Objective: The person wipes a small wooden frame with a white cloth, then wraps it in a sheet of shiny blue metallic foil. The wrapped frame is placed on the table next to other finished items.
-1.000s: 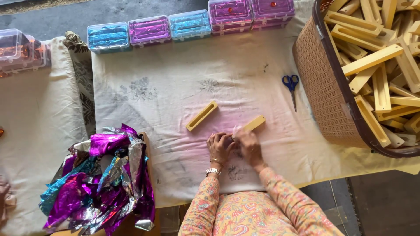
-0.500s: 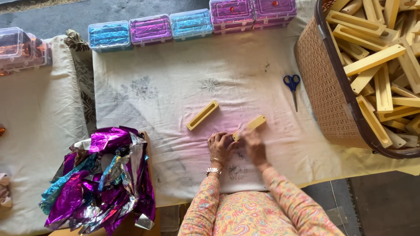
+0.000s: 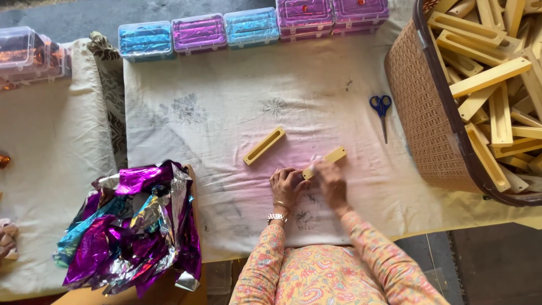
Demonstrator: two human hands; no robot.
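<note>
The grip of both hands, left [image 3: 286,186] and right [image 3: 332,182], clamped one yellow block [image 3: 326,160] on the bench cloth [image 3: 226,107]. A second block [image 3: 264,146] lay just left of it, scissors [image 3: 382,113] to its upper right.

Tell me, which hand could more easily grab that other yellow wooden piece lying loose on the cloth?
Probably the left hand. The loose slotted piece lies up and to its side, while the right hand sits farther off, pressing on the yellow block both hands touch.
</note>
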